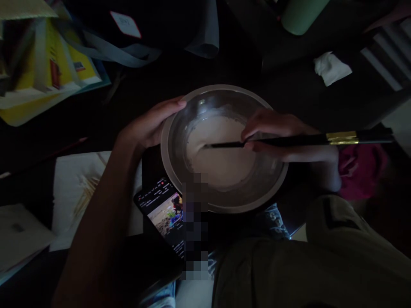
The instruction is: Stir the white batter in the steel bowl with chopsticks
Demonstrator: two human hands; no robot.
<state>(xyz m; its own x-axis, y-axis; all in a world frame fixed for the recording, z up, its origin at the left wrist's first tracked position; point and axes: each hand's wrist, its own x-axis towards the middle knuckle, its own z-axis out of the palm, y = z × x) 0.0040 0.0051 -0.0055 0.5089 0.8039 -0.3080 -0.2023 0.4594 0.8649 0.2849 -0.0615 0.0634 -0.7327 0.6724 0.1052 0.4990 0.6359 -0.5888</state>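
Note:
A wide metal bowl (pixel 165 145) holds a pale, smooth liquid (pixel 221 164). My left hand (pixel 152 122) grips its left side, with the thumb over the rim and the other fingers mostly hidden beneath. Above the bowl, my right hand (pixel 278 128) is closed around black chopsticks (pixel 342 137) with a gold band. They lie nearly level across the view, and their tips dip into the liquid left of its middle. Whether the bowl rests on anything underneath is hidden.
A lit phone (pixel 162 214) lies below the bowl, partly covered by a pixelated patch. White paper with thin sticks (pixel 86 192) is behind my left forearm. Yellow books (pixel 35 64), a dark bag (pixel 170 25), a green cylinder (pixel 300 19) and crumpled tissue (pixel 332 69) sit farther back.

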